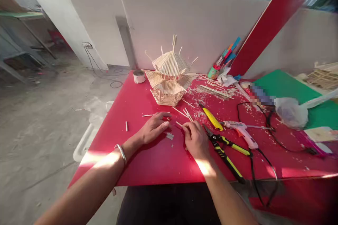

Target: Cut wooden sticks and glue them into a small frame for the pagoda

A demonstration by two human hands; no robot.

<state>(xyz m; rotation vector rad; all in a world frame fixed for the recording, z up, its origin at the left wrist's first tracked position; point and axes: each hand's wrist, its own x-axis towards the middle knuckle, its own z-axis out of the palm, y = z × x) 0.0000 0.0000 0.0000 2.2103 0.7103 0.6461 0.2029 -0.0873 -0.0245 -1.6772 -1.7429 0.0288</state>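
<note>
Fingers closed, a right hand (196, 140) pinches a stick (179, 124) above the middle of the red table (148, 161). The left hand (155, 126) hovers alongside, thumb and fingers partly open; whether they touch anything is unclear. A wooden pagoda (170, 74) stands toward the far edge, with pliers (227, 147) near the right hand.

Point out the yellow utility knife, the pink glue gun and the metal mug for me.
Yellow utility knife (212, 119): head view, handle.
Pink glue gun (247, 136): head view, grip.
Metal mug (139, 78): head view, side.
</note>
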